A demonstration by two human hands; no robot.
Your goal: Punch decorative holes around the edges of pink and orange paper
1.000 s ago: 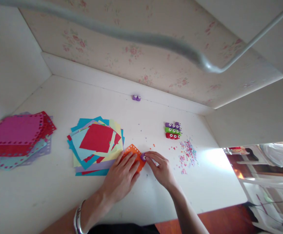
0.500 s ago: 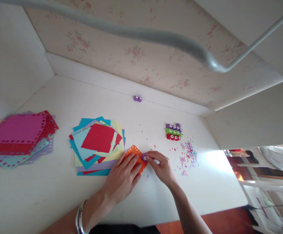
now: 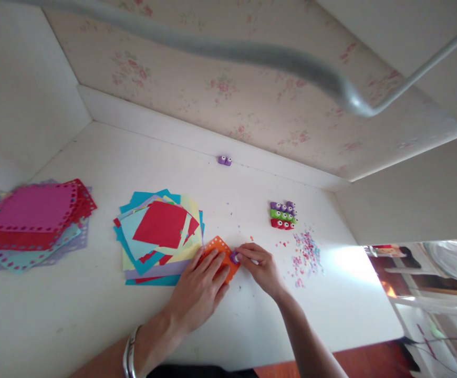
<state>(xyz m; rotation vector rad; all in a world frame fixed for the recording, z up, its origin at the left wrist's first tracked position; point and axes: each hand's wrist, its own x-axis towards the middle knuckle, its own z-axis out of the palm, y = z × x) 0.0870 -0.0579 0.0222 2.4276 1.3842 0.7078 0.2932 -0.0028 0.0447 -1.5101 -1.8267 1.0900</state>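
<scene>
On the white bench (image 3: 220, 331), just right of the paper stack (image 3: 160, 224), the left hand (image 3: 201, 278) lies flat, fingers slightly spread, over the orange sheet (image 3: 232, 269), presumably to keep it from sliding. The right hand (image 3: 260, 266) pinches the purple punch (image 3: 234, 256) at the sheet's right edge, probably keeping it aligned there.

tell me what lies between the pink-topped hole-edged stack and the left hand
In the head view, the pile of coloured paper, red sheet uppermost, lies between the pink-topped stack and the left hand.
</scene>
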